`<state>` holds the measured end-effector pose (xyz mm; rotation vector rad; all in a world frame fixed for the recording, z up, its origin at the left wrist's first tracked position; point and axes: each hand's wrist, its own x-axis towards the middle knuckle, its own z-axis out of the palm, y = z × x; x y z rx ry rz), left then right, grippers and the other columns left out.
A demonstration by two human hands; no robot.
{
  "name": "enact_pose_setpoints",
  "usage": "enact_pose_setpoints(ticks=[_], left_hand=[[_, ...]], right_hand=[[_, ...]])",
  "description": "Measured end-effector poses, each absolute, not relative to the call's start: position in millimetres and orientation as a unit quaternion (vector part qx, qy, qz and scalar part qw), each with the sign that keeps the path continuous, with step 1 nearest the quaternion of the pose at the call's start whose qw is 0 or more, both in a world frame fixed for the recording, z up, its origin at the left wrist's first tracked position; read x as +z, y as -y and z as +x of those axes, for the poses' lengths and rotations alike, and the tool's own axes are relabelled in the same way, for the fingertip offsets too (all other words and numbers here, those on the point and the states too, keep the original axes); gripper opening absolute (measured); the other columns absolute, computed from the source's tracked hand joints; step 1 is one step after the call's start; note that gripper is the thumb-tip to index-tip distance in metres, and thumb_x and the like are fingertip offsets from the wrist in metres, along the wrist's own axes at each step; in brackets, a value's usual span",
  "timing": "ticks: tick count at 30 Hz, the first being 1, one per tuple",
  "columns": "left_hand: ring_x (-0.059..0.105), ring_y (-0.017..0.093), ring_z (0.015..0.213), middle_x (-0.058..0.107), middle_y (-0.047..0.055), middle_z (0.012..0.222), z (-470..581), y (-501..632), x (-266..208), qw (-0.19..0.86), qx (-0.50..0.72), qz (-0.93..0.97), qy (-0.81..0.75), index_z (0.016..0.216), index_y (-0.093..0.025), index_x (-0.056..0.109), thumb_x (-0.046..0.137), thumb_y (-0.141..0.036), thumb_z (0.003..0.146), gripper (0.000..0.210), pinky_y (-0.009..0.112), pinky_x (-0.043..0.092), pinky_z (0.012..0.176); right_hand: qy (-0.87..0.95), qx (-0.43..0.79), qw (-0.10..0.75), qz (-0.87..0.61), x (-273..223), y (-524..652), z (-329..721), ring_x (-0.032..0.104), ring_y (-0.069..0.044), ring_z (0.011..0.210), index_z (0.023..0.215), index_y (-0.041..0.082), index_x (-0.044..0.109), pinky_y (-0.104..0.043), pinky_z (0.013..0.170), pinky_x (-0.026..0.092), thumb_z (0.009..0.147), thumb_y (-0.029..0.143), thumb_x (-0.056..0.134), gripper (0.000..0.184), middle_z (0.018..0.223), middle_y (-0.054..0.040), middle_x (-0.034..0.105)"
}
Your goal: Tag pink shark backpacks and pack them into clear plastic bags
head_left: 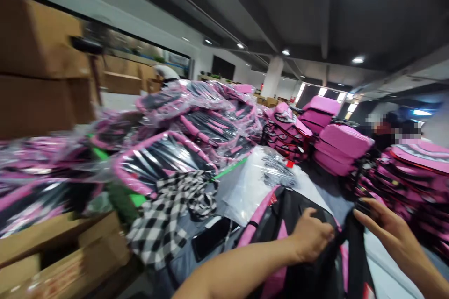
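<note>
A pink and black backpack [291, 210] lies in front of me with its black padded side up. My left hand [313, 237] is closed on it near its right side, the fingers curled against the black fabric; their exact hold is hidden. Farther right, my right hand [387, 224] pinches a wide black shoulder strap [356, 247] between thumb and fingers and holds it raised beside the bag. Clear plastic bags [242, 191] lie just beyond the backpack. To its left are a dark phone [212, 238] and a black-and-white checked cloth [168, 219].
Plastic-wrapped pink and black backpacks [164, 159] form a large heap at the left and centre. Unwrapped pink backpacks [343, 145] stand stacked at the right, near another person [384, 133]. An open cardboard box [98, 247] is at the lower left, with taller cartons [38, 60] behind.
</note>
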<state>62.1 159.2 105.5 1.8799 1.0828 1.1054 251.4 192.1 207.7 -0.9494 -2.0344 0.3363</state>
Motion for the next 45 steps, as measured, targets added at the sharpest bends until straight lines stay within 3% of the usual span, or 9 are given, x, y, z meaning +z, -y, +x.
enact_pose_setpoints(ticks=[5,10,14,18,20,22,24,34,45], left_hand=[[0.052,0.012,0.059,0.056,-0.003,0.061,72.9,-104.0,71.4,0.523,0.421,0.667,-0.324,0.069,-0.015,0.063,0.053,-0.049,0.091,0.041,0.022,0.043,0.058],[0.044,0.011,0.053,0.052,-0.004,0.059,94.3,-70.0,38.8,0.665,0.52,0.405,-0.35,0.072,-0.017,0.062,0.066,-0.068,0.075,0.051,0.025,0.039,0.055],[0.032,0.01,0.043,0.036,-0.007,0.046,72.0,-68.3,32.4,0.663,0.373,0.494,-0.421,0.058,-0.02,0.054,0.067,-0.053,0.077,0.04,0.024,0.031,0.048],[0.051,0.015,0.05,0.052,-0.001,0.051,4.8,-96.3,61.8,0.483,0.269,0.684,-0.476,0.056,-0.019,0.057,0.054,-0.044,0.087,0.041,0.027,0.038,0.052],[0.067,0.024,0.08,0.071,0.006,0.081,-27.6,-133.5,79.1,0.232,0.321,0.7,-0.594,0.088,-0.017,0.07,0.046,-0.043,0.094,0.036,0.034,0.049,0.076],[0.059,0.035,0.121,0.066,0.018,0.126,-49.0,-180.9,87.3,0.104,0.303,0.662,-0.678,0.126,-0.013,0.061,0.056,-0.052,0.089,0.053,0.043,0.044,0.1],[0.06,0.04,0.121,0.065,0.025,0.127,-56.6,-224.8,84.2,0.105,0.287,0.647,-0.699,0.127,-0.007,0.06,0.058,-0.056,0.088,0.063,0.047,0.047,0.098],[0.052,0.031,0.128,0.058,0.013,0.132,-40.1,-220.6,34.2,0.028,0.358,0.73,-0.581,0.125,-0.018,0.059,0.078,-0.029,0.078,0.052,0.047,0.043,0.112],[0.058,0.029,0.117,0.062,0.012,0.121,-36.8,-176.6,-13.3,0.023,0.208,0.832,-0.514,0.12,-0.018,0.06,0.062,-0.02,0.09,0.031,0.046,0.048,0.104]], right_hand=[[0.79,0.209,0.407,-0.407,193.8,-218.7,254.1,0.063,-0.02,0.079,0.1,0.021,0.062,-0.032,0.072,0.052,0.074,0.077,0.064,0.062,0.084,-0.0037,0.068],[0.829,0.131,0.272,-0.471,121.6,-272.6,230.5,0.062,-0.022,0.073,0.093,0.022,0.06,-0.034,0.069,0.049,0.082,0.072,0.057,0.051,0.075,-0.002,0.064],[0.833,0.085,0.246,-0.489,78.5,-299.3,217.2,0.063,-0.031,0.104,0.095,0.024,0.064,-0.045,0.091,0.047,0.077,0.063,0.069,0.043,0.104,-0.009,0.068],[0.823,0.061,0.249,-0.506,47.2,-307.4,224.4,0.055,-0.035,0.126,0.127,0.022,0.058,-0.054,0.105,0.04,0.086,0.06,0.06,0.055,0.133,-0.0153,0.061],[0.829,0.056,0.256,-0.494,32.7,-307.5,225.1,0.051,-0.033,0.132,0.132,0.022,0.055,-0.055,0.113,0.035,0.09,0.056,0.056,0.054,0.138,-0.0144,0.059],[0.838,0.049,0.266,-0.474,20.9,-307.0,222.7,0.049,-0.031,0.135,0.133,0.024,0.054,-0.055,0.117,0.03,0.092,0.053,0.053,0.05,0.14,-0.0116,0.059],[0.841,0.041,0.298,-0.45,13.3,-306.6,220.4,0.052,-0.03,0.132,0.132,0.024,0.054,-0.055,0.116,0.034,0.092,0.051,0.053,0.047,0.136,-0.0114,0.061],[0.816,-0.029,0.466,-0.342,7.8,-255.6,223.9,0.064,-0.027,0.106,0.12,0.023,0.056,-0.048,0.095,0.053,0.092,0.038,0.06,0.032,0.11,-0.0094,0.068],[0.846,-0.018,0.295,-0.445,-28.4,-193.8,247.9,0.066,-0.029,0.108,0.115,0.022,0.062,-0.047,0.099,0.051,0.095,0.036,0.056,0.025,0.112,-0.0104,0.072]])
